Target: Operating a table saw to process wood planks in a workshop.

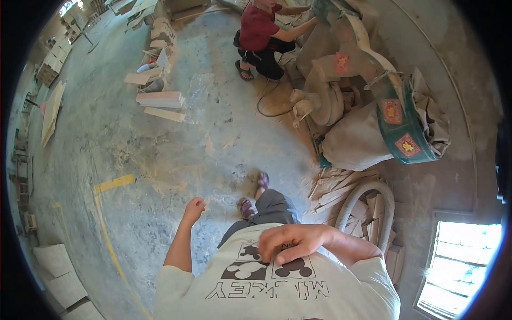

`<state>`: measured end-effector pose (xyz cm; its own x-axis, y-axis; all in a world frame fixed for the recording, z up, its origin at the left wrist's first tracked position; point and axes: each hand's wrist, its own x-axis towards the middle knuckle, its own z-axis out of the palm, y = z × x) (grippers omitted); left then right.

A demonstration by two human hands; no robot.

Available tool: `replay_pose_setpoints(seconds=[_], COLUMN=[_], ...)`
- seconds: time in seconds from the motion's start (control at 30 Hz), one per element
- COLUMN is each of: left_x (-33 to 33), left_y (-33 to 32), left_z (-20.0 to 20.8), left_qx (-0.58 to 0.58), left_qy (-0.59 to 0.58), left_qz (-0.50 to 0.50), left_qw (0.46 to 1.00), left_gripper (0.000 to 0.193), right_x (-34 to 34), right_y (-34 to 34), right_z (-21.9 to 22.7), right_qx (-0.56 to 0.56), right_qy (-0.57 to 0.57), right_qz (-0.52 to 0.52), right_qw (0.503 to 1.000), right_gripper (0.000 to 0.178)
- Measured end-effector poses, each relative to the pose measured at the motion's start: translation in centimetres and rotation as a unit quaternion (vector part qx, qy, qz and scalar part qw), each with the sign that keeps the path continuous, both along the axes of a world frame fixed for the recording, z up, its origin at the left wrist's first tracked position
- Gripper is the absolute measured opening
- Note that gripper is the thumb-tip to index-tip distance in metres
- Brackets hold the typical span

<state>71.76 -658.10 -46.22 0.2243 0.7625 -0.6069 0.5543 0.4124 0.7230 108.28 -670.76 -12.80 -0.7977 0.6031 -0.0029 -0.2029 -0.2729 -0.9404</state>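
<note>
- Currently no handling under way, I'd judge — you look to be walking or standing.
- Left hand (196, 208): out over the floor (160, 154), fingers curled; can't tell whether they close fully or hold anything.
- Right hand (292, 242): in front of your shirt (266, 305), fingers bent, thumb apart from them, nothing seen in it; contact with the cloth can't be told.
- Shirt: on your torso, nearest thing to that hand.
- Next move: any grip would call for reaching out and spreading the fingers first.
- Counts: two hands, one shirt, two sandals (263, 180), one co-worker (258, 29), one hose (389, 213), three red stickers (392, 112). Offcuts (341, 194) — too jumbled to count.
</note>
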Motion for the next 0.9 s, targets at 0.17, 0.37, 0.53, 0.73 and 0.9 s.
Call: replay_pose_setpoints(seconds=[0.17,0.37,0.53,0.73,0.9], left_x=[-3.8,-4.8,-3.7,-1.0,-1.2], left_y=[-1.3,-4.8,-3.6,1.9,3.9], left_z=[-2.8,3.8,6.3,5.6,4.4], left_qx=[-0.015,-0.105,-0.188,-0.159,-0.159], left_qy=[0.072,0.167,0.184,0.113,0.055], left_qz=[-0.048,-0.082,-0.003,0.061,0.146], left_qw=[0.996,0.977,0.965,0.979,0.975], left_gripper=[0.029,0.03,0.032,0.031,0.034], right_x=[3.1,5.9,6.0,9.0,4.9], right_y=[5.9,11.5,15.3,18.5,21.1], right_z=[-0.8,-1.3,0.0,0.5,1.9], right_qx=[0.063,0.075,0.091,0.04,0.171], right_qy=[0.081,0.111,0.134,-0.035,0.112], right_qz=[0.06,0.031,0.08,0.093,0.063], right_qw=[0.993,0.991,0.984,0.994,0.977], right_gripper=[0.026,0.023,0.023,0.027,0.025])
